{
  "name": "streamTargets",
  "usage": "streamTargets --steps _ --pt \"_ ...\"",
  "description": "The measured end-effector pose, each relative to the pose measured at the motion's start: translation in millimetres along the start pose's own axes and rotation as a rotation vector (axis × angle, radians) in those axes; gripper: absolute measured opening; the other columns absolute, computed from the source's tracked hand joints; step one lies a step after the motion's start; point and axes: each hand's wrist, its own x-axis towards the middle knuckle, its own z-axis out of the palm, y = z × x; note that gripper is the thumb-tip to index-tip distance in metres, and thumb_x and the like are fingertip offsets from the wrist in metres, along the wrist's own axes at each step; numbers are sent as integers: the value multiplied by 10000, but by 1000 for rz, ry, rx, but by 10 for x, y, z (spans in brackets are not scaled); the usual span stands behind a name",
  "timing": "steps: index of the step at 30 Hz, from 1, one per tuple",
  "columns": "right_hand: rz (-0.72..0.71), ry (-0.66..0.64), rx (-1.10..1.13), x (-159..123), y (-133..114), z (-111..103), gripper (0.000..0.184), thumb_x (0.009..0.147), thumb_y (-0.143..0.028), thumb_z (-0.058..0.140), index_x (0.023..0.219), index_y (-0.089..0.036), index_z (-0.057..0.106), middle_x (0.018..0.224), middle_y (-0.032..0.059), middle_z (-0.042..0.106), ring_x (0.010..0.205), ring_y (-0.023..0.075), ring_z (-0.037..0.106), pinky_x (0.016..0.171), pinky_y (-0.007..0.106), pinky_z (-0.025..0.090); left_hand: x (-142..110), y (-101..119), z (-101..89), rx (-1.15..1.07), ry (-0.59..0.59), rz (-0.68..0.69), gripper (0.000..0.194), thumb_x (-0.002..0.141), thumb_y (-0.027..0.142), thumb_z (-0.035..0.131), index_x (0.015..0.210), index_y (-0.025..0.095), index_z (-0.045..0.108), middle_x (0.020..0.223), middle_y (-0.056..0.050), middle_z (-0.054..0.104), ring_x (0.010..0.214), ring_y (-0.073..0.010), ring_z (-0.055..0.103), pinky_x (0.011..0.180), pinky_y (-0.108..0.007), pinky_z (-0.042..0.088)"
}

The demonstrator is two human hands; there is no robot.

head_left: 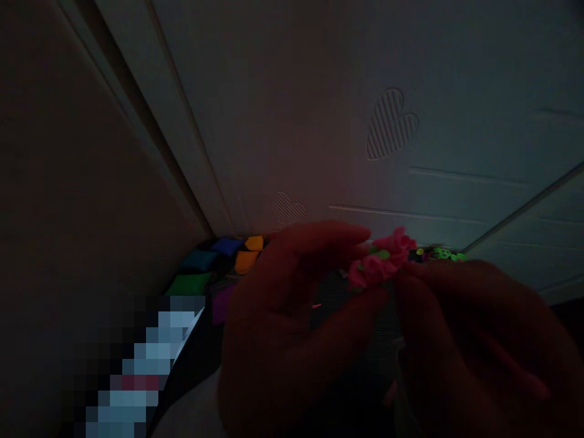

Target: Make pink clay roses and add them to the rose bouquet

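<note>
A small cluster of pink flowers [376, 267] with green leaf bits, apparently modelled from soft clay, is held up in front of the white panel. My left hand [283, 328] curves around its left side, with the thumb under it and the fingers above. From the right, my right hand [469, 328] pinches the cluster's lower right edge between thumb and forefinger. A thin pink shape [515, 365] shows at the right hand; in the dark I cannot tell whether it is a finger or a tool.
Blue [227, 246], teal [198, 260], green [189, 283], orange [246, 261] and purple packets [223, 304] lie at the back left. Small green pieces [447, 254] sit behind the right hand. A bright, pixelated screen [141, 371] stands lower left. The white panel [296, 121] closes off the back.
</note>
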Motion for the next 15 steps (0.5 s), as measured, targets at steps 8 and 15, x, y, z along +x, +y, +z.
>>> streamTargets --steps 8,15 --pt "130 116 39 -6 -95 65 80 690 -150 591 745 -204 569 664 -46 547 662 92 527 542 239 394 -3 -17 1 33 -8 23 394 652 62 607 961 288 514 946 92 589 865 -74 576 781 -140 476" --pt "144 135 14 -8 -114 90 61 687 -157 593 724 -201 573 674 -36 555 673 95 537 548 232 416 -5 -3 0 25 -1 19 400 641 51 612 953 287 524 936 82 601 857 -96 585 780 -173 479"
